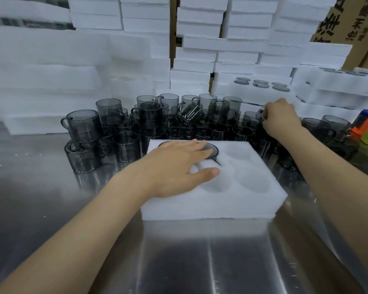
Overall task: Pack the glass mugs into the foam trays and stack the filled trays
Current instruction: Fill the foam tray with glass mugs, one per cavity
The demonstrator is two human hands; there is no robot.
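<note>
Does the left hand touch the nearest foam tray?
Touching. In the head view the left hand lies flat on the foam tray, its thumb on the foam.

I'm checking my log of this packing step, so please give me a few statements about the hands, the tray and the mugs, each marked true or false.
1. The left hand rests flat on the foam tray. True.
2. The right hand holds nothing. False: it grips a mug at the right of the pile.
3. Every pocket of the foam tray is filled. False: a seated mug shows at the far side by the left hand's fingers, and several pockets are empty.
4. The loose mugs stand behind the tray on the metal table. True.
</note>
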